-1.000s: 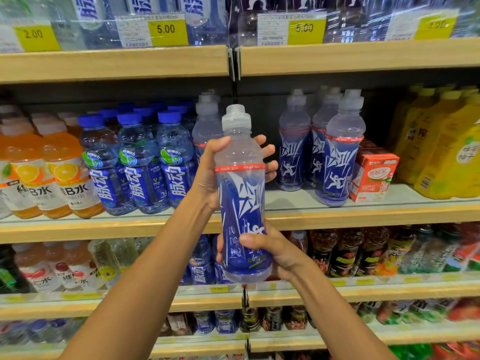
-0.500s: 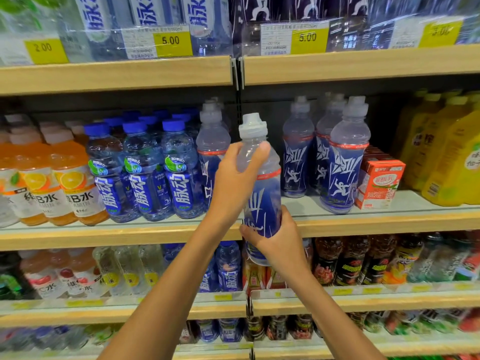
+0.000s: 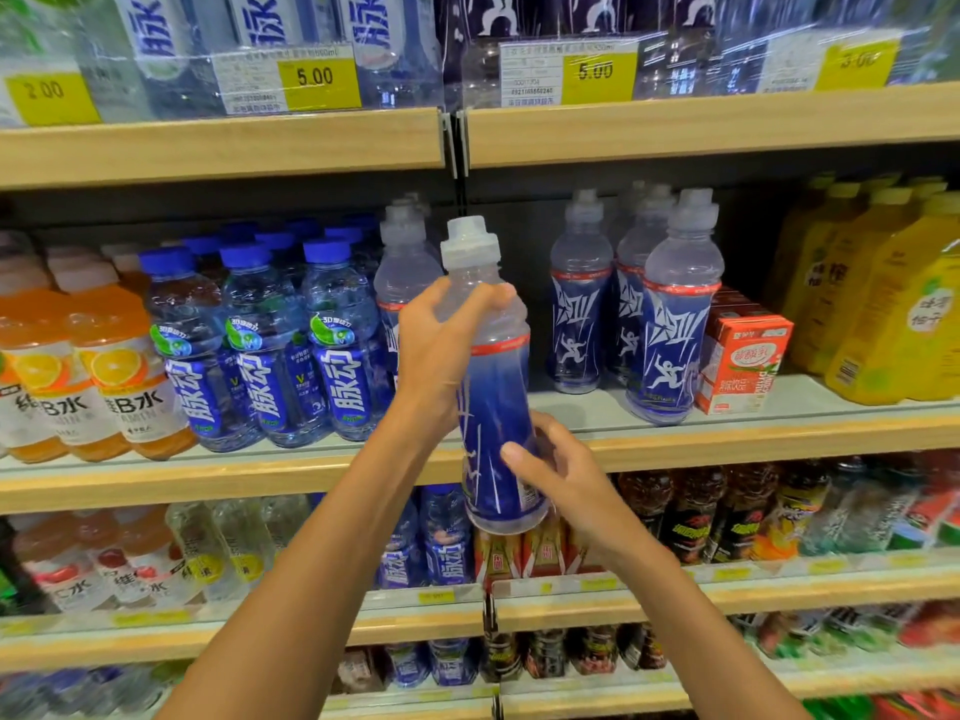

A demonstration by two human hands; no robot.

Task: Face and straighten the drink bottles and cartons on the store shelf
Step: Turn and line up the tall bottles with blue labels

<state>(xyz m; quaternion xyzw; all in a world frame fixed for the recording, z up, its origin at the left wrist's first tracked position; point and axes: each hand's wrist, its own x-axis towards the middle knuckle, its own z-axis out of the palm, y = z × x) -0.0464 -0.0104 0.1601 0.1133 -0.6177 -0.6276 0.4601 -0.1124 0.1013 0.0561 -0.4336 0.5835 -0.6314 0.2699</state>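
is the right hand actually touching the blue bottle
Touching: the head view shows the right hand wrapped round the blue bottle low down, thumb lying across its label.

Yellow price tags — 5.00 twice; smaller labels below.

One wide-angle head camera faces the store shelf squarely from near, tilted slightly down. The left hand and right hand reach in from below, holding a bottle mid-frame.
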